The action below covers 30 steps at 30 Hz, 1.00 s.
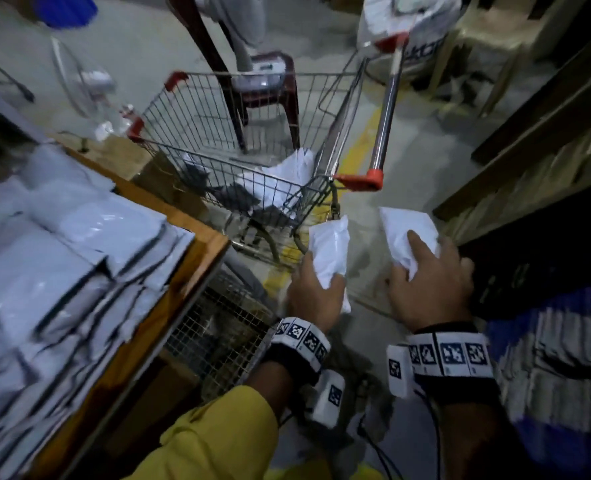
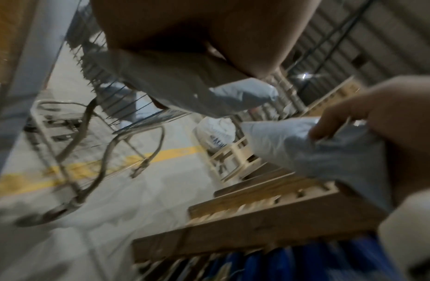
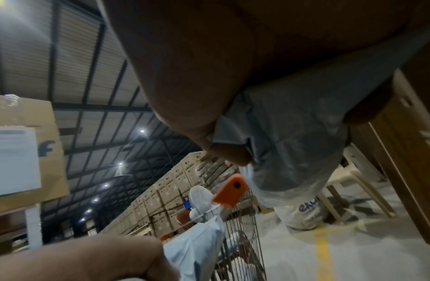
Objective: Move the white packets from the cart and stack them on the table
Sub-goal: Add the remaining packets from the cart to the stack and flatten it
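In the head view my left hand (image 1: 321,282) grips a white packet (image 1: 328,251) just outside the near corner of the wire cart (image 1: 217,161). To its right, my right hand (image 1: 418,261) grips a second white packet (image 1: 403,225). Both packets are in the air over the floor. More white packets (image 1: 280,181) lie in the cart beside dark ones. Several white packets (image 1: 62,254) are stacked on the wooden-rimmed table (image 1: 190,268) at left. The left wrist view shows my left hand's packet (image 2: 185,81) under the palm. The right wrist view shows my right hand's packet (image 3: 293,142).
A maroon plastic chair (image 1: 269,88) and a white sack (image 1: 401,26) stand beyond the cart. Wooden shelving (image 1: 546,150) lines the right side. A wire mesh crate (image 1: 217,327) sits under the table. A yellow line (image 1: 359,147) runs along the floor. The cart's orange-capped handle (image 1: 373,174) points toward me.
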### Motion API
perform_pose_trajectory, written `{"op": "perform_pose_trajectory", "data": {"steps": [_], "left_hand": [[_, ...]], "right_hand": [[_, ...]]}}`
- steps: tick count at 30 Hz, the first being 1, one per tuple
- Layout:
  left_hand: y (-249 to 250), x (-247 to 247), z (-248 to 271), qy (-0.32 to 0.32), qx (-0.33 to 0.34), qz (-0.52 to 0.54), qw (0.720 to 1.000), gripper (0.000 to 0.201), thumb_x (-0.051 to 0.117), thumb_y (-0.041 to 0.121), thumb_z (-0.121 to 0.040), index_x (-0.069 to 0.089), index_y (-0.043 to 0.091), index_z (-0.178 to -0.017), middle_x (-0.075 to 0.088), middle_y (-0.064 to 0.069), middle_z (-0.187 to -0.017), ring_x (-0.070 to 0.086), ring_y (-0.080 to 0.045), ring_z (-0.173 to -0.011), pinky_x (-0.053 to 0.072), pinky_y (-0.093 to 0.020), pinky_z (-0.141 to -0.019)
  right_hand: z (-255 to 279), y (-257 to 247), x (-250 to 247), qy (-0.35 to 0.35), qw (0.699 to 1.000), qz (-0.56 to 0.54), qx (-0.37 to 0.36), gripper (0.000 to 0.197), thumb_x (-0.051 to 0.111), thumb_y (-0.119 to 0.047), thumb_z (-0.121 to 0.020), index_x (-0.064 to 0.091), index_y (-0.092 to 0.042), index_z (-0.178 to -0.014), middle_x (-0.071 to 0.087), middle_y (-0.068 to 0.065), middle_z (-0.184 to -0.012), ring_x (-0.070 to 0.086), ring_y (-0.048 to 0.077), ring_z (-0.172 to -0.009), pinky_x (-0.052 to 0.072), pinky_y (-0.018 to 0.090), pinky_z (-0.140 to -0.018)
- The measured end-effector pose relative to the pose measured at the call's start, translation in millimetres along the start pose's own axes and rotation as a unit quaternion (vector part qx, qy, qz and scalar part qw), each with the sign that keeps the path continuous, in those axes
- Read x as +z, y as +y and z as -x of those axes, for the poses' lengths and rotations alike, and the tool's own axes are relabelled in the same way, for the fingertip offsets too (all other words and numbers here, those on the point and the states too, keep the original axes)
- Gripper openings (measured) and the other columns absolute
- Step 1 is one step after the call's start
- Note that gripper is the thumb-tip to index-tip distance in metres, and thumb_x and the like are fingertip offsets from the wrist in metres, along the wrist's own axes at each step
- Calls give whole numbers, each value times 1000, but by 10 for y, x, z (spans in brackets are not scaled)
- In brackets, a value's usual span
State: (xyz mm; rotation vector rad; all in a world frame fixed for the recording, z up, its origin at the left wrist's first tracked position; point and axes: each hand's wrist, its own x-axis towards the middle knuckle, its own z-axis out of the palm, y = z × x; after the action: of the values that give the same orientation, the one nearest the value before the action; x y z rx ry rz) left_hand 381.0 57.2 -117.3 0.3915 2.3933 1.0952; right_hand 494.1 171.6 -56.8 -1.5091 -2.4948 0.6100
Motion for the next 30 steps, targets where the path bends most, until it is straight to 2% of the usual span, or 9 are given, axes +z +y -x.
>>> {"op": "perform_pose_trajectory", "data": {"steps": [3,6,11,15,17,19,21,26,30], "left_hand": [[362,-348,226,10,8,14,1000,68,64,39,-86,41,25,-148,53,-7,-142,50,-30,-129,45,-39,-102],[604,-675,402,10,37,24,999,71,63,38,-90,34,23,-153,45,-4,-151,44,-26,-137,39,-36,-107],[702,-1260,693,78,105,34,991,75,60,43,-93,26,23,-156,37,-2,-158,38,-22,-142,36,-36,-112],[580,-1799,916,152,150,58,975,73,57,45,-92,23,39,-157,42,0,-153,40,-19,-139,37,-32,-110],[512,-2112,1008,196,152,59,967,73,52,56,-89,21,47,-155,45,-3,-150,44,-21,-137,41,-38,-111],[431,-2433,1109,231,161,72,957,74,48,63,-85,20,54,-152,54,-1,-138,54,-21,-126,49,-44,-103],[351,-2750,1211,261,168,86,947,71,49,66,-84,21,60,-150,58,4,-129,59,-16,-119,52,-42,-98],[85,-3382,1493,359,172,135,907,63,57,58,-91,30,56,-149,51,11,-141,50,-7,-130,46,-39,-109],[-247,-3789,1633,427,128,129,886,69,52,67,-84,33,54,-149,53,7,-139,55,-14,-127,48,-40,-107]], "right_hand": [[131,-127,-514,-29,999,24,-19,63,60,-34,-86,44,-36,-147,37,15,-150,38,43,-121,38,51,-100],[247,-243,-912,-50,997,35,-49,62,57,-39,-88,40,-39,-148,36,11,-152,35,42,-128,36,52,-105],[335,-605,-1293,-41,990,39,-132,73,33,-57,-73,48,-38,-142,49,17,-138,48,45,-119,45,51,-99],[512,-1056,-1323,-5,981,15,-195,73,32,-54,-73,53,-33,-139,50,19,-136,51,47,-115,46,53,-97],[653,-1311,-1281,-5,972,10,-233,72,32,-53,-76,49,-34,-142,46,17,-142,50,46,-117,45,53,-98],[800,-1553,-1221,3,961,-9,-275,70,34,-49,-77,50,-33,-143,45,17,-144,49,46,-117,45,52,-99],[952,-1789,-1160,16,949,-48,-312,65,40,-41,-80,53,-29,-142,45,19,-144,50,47,-116,45,52,-98],[1233,-2303,-977,21,915,-86,-394,63,46,-34,-83,50,-28,-146,41,20,-148,45,45,-120,39,53,-102],[1356,-2659,-792,2,893,-107,-437,61,53,-32,-87,47,-29,-148,39,16,-150,43,41,-124,37,51,-102]]}}
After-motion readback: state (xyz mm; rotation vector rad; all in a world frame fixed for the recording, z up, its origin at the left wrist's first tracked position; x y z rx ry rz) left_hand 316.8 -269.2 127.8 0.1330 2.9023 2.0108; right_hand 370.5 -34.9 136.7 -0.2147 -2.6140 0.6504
